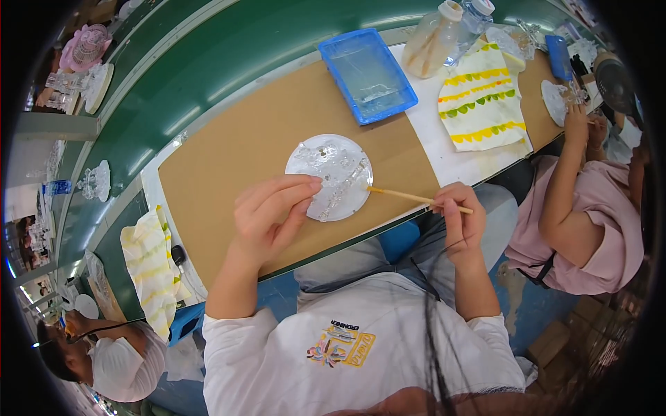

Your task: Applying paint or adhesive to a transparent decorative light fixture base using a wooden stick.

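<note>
A round white disc (pixel 329 177) lies on the brown board (pixel 236 149) in front of me, with clear glass-like pieces (pixel 340 184) set on it. My left hand (pixel 267 215) rests at the disc's near left edge, thumb and fingertips touching a clear piece there. My right hand (pixel 460 216) is closed around a thin wooden stick (pixel 409 197). The stick's tip points left and reaches the right rim of the disc.
A blue plastic tray (pixel 368 75) sits beyond the disc. A striped cloth (pixel 482 97) and two bottles (pixel 433 38) lie to the right. A person in pink (pixel 590 215) works at my right, another person (pixel 104 353) at my lower left. A green conveyor (pixel 208 62) runs behind.
</note>
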A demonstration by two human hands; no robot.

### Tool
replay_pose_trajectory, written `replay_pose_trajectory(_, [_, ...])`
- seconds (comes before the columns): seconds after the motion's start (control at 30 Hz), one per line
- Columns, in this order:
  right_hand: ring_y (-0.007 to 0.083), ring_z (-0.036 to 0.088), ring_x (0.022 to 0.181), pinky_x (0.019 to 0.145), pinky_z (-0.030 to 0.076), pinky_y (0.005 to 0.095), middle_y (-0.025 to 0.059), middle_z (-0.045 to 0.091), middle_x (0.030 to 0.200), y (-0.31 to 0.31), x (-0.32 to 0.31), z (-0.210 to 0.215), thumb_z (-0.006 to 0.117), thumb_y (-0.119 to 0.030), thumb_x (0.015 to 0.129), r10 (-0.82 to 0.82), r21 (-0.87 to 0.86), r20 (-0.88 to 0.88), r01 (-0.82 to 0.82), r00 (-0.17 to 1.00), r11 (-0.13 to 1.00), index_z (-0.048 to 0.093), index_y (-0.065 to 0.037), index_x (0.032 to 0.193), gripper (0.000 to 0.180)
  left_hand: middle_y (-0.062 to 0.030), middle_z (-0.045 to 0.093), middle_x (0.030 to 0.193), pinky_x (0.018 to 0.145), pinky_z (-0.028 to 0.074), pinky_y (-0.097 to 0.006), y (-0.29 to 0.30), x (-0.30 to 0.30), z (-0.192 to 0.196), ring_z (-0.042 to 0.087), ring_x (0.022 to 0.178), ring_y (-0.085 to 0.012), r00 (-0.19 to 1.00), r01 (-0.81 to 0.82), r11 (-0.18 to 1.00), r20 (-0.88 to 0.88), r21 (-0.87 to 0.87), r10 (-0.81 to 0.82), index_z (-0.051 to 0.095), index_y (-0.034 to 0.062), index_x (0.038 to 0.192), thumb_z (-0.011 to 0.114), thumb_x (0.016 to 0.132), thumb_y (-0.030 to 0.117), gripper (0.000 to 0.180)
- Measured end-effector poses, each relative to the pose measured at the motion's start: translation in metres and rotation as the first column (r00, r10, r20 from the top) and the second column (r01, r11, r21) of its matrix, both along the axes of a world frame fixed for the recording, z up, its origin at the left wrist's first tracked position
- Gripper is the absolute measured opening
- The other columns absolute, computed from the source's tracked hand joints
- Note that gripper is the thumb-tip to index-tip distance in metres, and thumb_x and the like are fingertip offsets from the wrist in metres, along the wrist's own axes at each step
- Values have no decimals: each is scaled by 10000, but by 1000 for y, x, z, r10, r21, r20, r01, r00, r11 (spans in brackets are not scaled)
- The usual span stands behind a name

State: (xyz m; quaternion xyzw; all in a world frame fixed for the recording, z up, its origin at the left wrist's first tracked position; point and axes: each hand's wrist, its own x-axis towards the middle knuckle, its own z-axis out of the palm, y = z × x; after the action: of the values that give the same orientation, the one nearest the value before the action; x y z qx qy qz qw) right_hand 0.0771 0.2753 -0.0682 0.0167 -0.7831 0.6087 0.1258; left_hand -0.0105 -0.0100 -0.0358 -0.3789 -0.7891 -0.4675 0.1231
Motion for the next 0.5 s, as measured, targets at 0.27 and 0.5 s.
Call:
replay_pose_trajectory(0.27, [147,543,723,682,437,255,94,586,825,-1,-10,-4,466,-22,929,-34,-16,-6,34,999,999,559,7,866,116,-179,680,959,625,541,-284,-1,-1,-1,665,708,-211,1000,-1,1000,-9,-3,1,644,-23,978,565,825,-90,184])
replay_pose_trajectory(0.5, [264,591,653,585,474,317,120,627,800,-18,10,-8,568,-35,845,197,202,-251,-147,948,968,588,-25,884,45,-174,682,968,632,541,-285,0,0,0,669,716,-211,1000,-8,1000,10,-11,8,648,-24,974,563,818,-94,191])
